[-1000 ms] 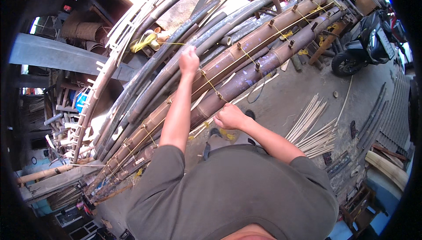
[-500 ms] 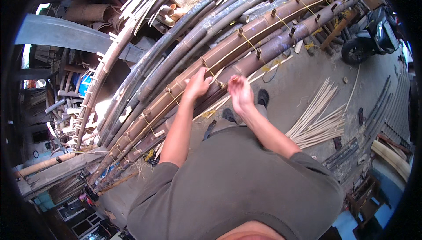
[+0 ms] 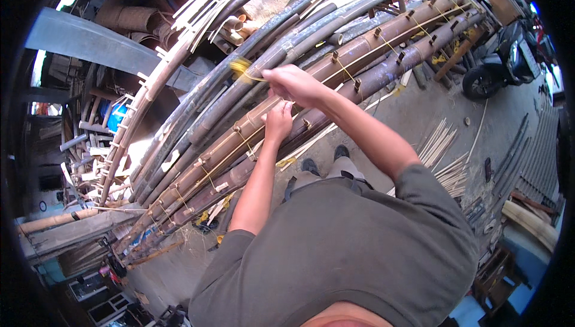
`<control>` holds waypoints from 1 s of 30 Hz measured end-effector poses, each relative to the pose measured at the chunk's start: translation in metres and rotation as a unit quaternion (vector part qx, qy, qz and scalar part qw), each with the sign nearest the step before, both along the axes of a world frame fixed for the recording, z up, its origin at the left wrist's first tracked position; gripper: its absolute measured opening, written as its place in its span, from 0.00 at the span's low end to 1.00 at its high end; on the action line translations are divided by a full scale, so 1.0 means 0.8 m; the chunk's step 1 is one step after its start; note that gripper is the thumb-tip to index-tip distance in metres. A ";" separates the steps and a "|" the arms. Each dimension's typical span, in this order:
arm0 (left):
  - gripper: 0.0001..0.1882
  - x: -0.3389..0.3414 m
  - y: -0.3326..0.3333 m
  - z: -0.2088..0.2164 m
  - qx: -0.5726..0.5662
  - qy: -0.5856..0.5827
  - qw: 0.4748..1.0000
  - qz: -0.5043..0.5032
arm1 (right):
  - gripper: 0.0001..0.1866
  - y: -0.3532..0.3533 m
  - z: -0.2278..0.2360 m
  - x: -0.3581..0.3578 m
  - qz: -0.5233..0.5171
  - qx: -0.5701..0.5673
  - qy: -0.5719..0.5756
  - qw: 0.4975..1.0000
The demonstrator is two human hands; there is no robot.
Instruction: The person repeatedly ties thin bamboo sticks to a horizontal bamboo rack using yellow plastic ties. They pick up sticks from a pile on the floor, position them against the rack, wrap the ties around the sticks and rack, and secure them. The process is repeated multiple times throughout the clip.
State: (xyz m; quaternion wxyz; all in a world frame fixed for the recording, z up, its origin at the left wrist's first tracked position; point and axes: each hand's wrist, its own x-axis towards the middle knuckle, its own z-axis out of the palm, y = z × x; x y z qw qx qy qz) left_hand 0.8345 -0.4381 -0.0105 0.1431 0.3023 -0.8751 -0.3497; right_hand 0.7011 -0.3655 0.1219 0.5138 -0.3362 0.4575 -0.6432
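Note:
My right hand point(image 3: 293, 84) is closed on a yellow cord, just above the rear pole. A loose, motion-smeared bundle of this yellow cord point(image 3: 241, 68) swings out beyond its fingertips. Close below it, my left hand point(image 3: 279, 122) is closed at the rear pole; whatever its fingers pinch is hidden. Two long brown bamboo poles, a rear one point(image 3: 361, 47) and a front one point(image 3: 381, 70), run side by side from lower left to upper right. Short dark pegs point(image 3: 357, 84) stick up from both, and thin cord ties cross between them at intervals. A pale thin strip lies along the rear pole.
More dark bamboo poles point(image 3: 269, 57) lie behind the pair. At the left curves a pole with pale crosspieces point(image 3: 142, 90). Split bamboo strips point(image 3: 446, 153) are spread over the floor to the right, and a motorbike point(image 3: 503, 66) stands at the far right.
My right hand has moved left across the poles, past my left hand, and the yellow cord bundle now shows swinging from it. My left hand has shifted slightly right and nearer to me.

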 end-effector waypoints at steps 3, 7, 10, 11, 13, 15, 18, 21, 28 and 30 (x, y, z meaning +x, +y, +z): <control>0.17 -0.011 0.016 0.013 0.000 -0.060 0.998 0.028 | 0.23 0.110 -0.024 0.039 0.175 -0.041 0.308 0.934; 0.17 -0.023 0.018 0.036 0.010 -0.085 0.995 0.045 | 0.19 0.145 -0.159 0.095 0.096 0.067 0.510 0.852; 0.15 -0.072 -0.011 0.067 0.139 0.145 0.980 0.003 | 0.17 0.142 -0.164 0.101 0.057 0.093 0.486 0.867; 0.15 -0.099 -0.012 0.112 0.158 0.132 0.978 0.014 | 0.16 0.147 -0.161 0.100 0.048 0.114 0.476 0.871; 0.15 -0.131 -0.076 0.074 0.102 0.150 0.982 0.045 | 0.15 0.150 -0.164 0.107 0.043 0.098 0.563 0.820; 0.14 -0.125 -0.125 -0.027 -0.151 0.111 0.981 0.053 | 0.13 0.140 -0.169 0.118 0.059 0.097 0.621 0.776; 0.16 -0.135 -0.112 -0.018 -0.030 -0.074 0.997 0.023 | 0.10 0.131 -0.175 0.129 0.020 0.140 0.651 0.746; 0.19 -0.072 -0.158 -0.019 -0.019 -0.029 0.999 -0.034 | 0.11 0.108 -0.161 0.194 -0.020 0.099 0.599 0.794; 0.14 0.192 -0.137 0.025 -0.068 -0.146 0.977 -0.136 | 0.10 0.070 -0.175 0.308 -0.141 0.096 -0.471 0.865; 0.19 0.203 -0.080 0.036 -0.050 -0.176 0.981 -0.068 | 0.09 0.033 -0.157 0.307 -0.410 0.009 -0.493 0.767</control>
